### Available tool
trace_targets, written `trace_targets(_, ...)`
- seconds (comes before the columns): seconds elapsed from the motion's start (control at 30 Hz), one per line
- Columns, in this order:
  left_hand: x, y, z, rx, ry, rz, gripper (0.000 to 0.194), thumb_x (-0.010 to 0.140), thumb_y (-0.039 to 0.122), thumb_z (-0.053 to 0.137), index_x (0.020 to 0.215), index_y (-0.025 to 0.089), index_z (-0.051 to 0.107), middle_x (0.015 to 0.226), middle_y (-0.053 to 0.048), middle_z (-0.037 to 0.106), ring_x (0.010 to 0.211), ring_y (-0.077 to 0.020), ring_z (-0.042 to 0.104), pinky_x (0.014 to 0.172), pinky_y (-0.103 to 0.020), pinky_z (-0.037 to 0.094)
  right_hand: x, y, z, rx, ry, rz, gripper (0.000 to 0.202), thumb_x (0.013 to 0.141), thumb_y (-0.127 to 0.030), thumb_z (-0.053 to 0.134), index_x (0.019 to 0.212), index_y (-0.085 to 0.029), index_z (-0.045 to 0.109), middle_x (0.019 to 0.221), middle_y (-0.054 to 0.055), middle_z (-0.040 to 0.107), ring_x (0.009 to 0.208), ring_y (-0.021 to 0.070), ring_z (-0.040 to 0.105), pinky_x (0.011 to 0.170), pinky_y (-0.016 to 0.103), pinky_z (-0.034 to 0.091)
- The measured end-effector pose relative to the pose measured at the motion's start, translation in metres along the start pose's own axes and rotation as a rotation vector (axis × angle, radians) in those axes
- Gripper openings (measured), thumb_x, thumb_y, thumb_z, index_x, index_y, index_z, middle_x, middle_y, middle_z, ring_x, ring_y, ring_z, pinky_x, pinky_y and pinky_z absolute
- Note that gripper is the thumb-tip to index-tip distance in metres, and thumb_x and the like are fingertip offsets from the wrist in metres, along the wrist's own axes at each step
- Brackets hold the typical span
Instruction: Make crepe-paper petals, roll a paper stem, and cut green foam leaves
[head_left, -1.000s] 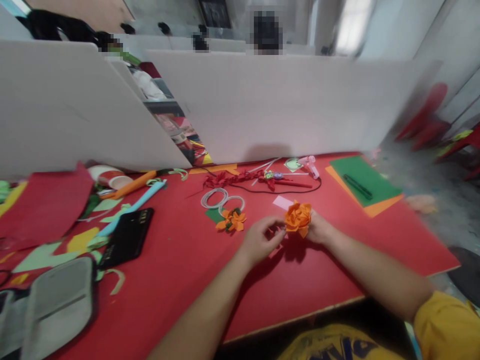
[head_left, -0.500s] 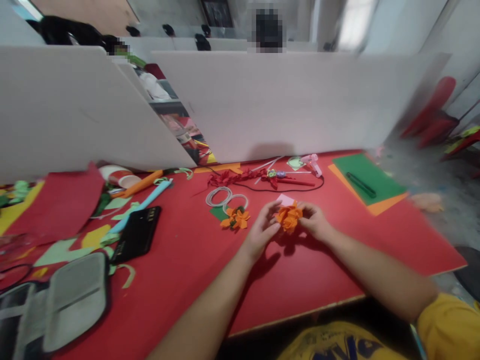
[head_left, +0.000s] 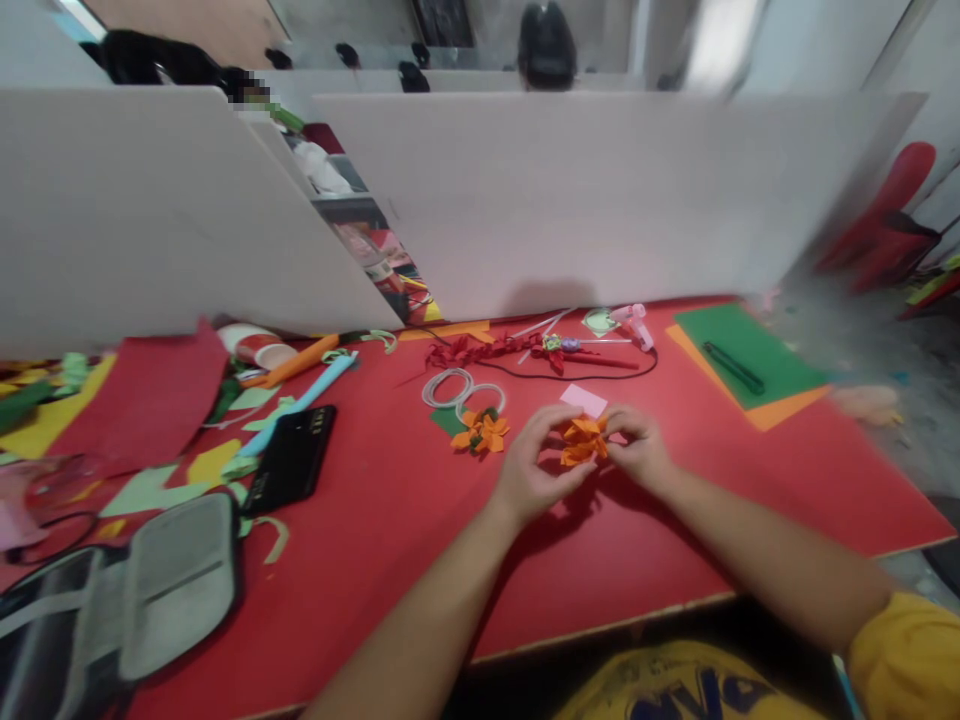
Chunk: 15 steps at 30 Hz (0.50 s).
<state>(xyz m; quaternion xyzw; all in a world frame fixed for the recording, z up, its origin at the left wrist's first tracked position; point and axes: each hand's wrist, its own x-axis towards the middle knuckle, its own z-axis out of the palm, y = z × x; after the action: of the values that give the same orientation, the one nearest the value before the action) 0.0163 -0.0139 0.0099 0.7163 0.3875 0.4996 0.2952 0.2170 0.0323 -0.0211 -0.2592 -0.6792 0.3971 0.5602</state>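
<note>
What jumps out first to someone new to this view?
Probably the bright orange paper flower, held between the left hand and right hand over the red tabletop. Next, the pink glue gun at the table's far side, and the green sheet lying on an orange one to the right.
</note>
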Motion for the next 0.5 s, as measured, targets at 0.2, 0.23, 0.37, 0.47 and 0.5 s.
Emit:
trace_targets(0.2, 0.007, -0.005, -0.014, 0.165, -0.011, -0.012, 0.055, 0.085, 0.035, 0.083, 0.136, 0.027, 0.063, 0.135, -0.011, 0.067, 0.115, -0.0263, 0.071, 0.091, -0.04, 0.064, 0.001, -0.003, -0.001, 0.002, 0.011, 0.218, 0.008, 0.086, -0.032, 0.075, 0.087, -0.025, 0.072, 0.093, 0.004, 0.072, 0.083, 0.0186, 0.069, 0.074, 0.032, 0.057)
trace_targets(0.23, 0.009, -0.006, -0.021, 0.225, -0.02, -0.041, 0.056, 0.085, 0.036, 0.083, 0.137, 0.027, 0.062, 0.135, -0.011, 0.067, 0.115, -0.0266, 0.071, 0.092, -0.041, 0.063, 0.001, -0.001, -0.003, -0.003, 0.026, 0.261, 0.01, 0.086, -0.034, 0.076, 0.087, -0.025, 0.071, 0.091, 0.004, 0.072, 0.08, 0.0178, 0.068, 0.071, 0.032, 0.056)
trace_targets(0.37, 0.016, -0.009, -0.067, 0.532, 0.064, -0.222, 0.063, 0.086, 0.044, 0.082, 0.143, 0.028, 0.061, 0.138, -0.011, 0.068, 0.119, -0.0297, 0.07, 0.104, -0.047, 0.058, 0.004, 0.011, -0.009, -0.02, 0.069, 0.456, 0.02, 0.082, -0.04, 0.077, 0.087, -0.024, 0.068, 0.078, 0.001, 0.067, 0.061, 0.0146, 0.059, 0.059, 0.03, 0.05)
trace_targets(0.47, 0.011, -0.011, -0.114, 0.678, 0.282, -0.387, 0.068, 0.089, 0.052, 0.077, 0.148, 0.027, 0.056, 0.142, -0.012, 0.068, 0.124, -0.0312, 0.069, 0.105, -0.046, 0.058, 0.005, 0.02, -0.009, -0.031, 0.052, 0.515, 0.024, 0.079, -0.043, 0.078, 0.089, -0.024, 0.067, 0.075, 0.001, 0.066, 0.062, 0.0162, 0.061, 0.059, 0.03, 0.049)
trace_targets(0.5, 0.007, -0.013, -0.129, 0.742, 0.305, -0.457, 0.07, 0.088, 0.054, 0.077, 0.149, 0.026, 0.056, 0.141, -0.012, 0.069, 0.124, -0.0323, 0.07, 0.106, -0.047, 0.057, 0.005, 0.022, -0.008, -0.035, 0.036, 0.513, 0.023, 0.079, -0.042, 0.078, 0.089, -0.024, 0.067, 0.075, 0.001, 0.067, 0.063, 0.0167, 0.062, 0.059, 0.031, 0.05)
